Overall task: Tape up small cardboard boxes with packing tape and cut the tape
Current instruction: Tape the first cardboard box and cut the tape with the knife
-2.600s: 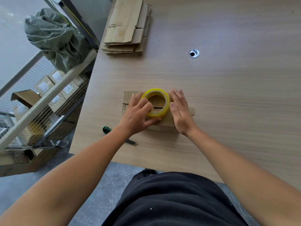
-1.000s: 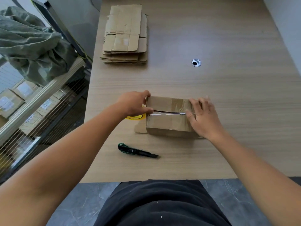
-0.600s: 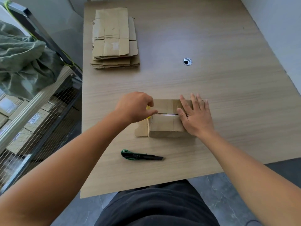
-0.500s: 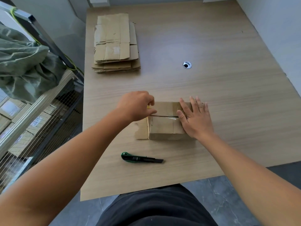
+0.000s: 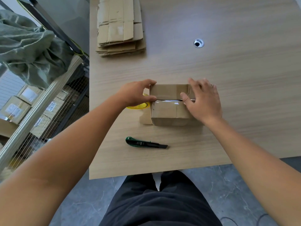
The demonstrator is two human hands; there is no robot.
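Near the bench's (image 5: 244,98) front edge the box (image 5: 167,110) was having its seam taped; the left hand (image 5: 136,94) pinched its left end, the right hand (image 5: 202,102) pressed flat, fingers loose; cutting would probably need the knife (image 5: 145,142).

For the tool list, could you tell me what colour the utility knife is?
The utility knife is green and black, best seen in the head view.

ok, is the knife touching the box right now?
Apart. The head view shows a strip of bare table between the utility knife and the small cardboard box.
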